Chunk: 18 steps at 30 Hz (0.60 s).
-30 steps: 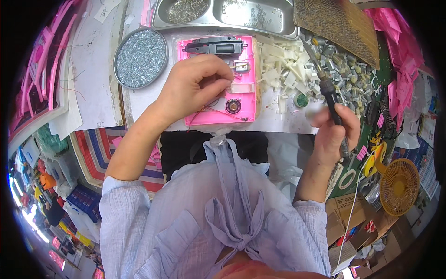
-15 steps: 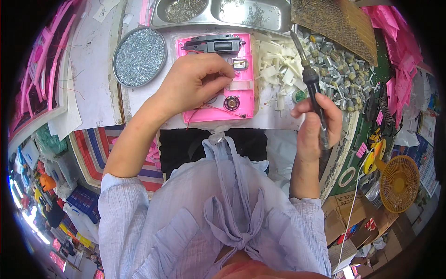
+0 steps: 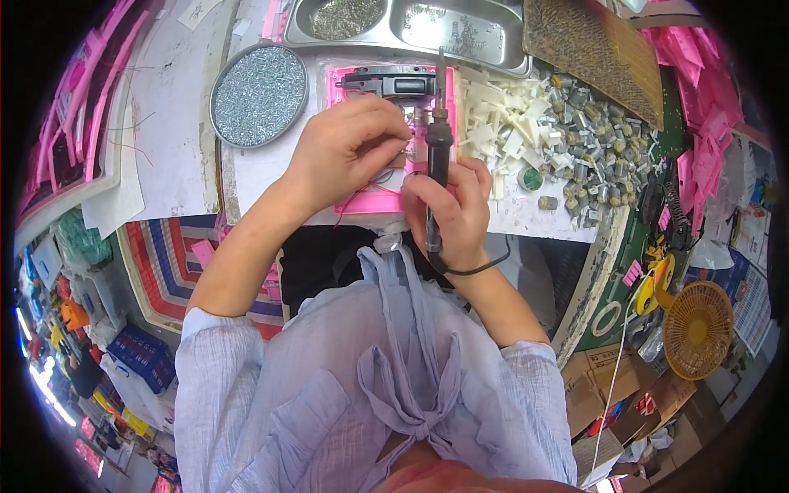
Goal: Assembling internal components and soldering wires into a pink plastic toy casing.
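My right hand grips a black-handled soldering iron, its metal tip pointing away from me and its cord bending off at the lower end. The iron passes over the right half of a pink plastic housing. My left hand reaches over the housing from the left, thumb and forefinger pinched together near its middle. What they hold is too small to make out. Thin wires run beneath those fingers. A black plastic part sits at the housing's far end. My hands hide much of the inside.
Left of the housing stands a round dish of small screws. A metal tray with small parts lies beyond. On the right are piled white plastic pieces, several small motors and a brown board.
My right hand has brought the soldering iron leftward, from over the motors to above the pink housing. The left hand stays pinched over the housing. The view has shifted slightly.
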Tool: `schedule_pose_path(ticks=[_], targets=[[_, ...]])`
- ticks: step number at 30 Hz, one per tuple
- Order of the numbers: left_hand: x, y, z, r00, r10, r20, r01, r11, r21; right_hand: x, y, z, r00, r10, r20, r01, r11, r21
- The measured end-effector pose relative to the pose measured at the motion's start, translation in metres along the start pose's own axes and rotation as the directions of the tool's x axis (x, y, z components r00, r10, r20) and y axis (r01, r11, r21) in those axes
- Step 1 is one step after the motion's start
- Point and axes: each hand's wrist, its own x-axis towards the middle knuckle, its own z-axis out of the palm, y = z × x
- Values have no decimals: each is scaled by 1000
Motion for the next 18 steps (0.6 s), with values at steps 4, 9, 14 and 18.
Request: schedule_pose_path(ticks=[4,9,14,18], targets=[[7,-5,0,992,9,129,-6,1000,-30,14,-6,-19,991,132,-28,-128,985,112],[20,4,-6,938,-184,294,223,969,-104,5,5,-77,909,407,-93,-262,729,632],[23,-5,-10,938,-74,339,124,984,-131,2,27,-120,926,376,39,-295,655,696],[25,-4,-11,912,-8,409,50,994,-93,2,39,-118,946,321,47,-282,739,611]])
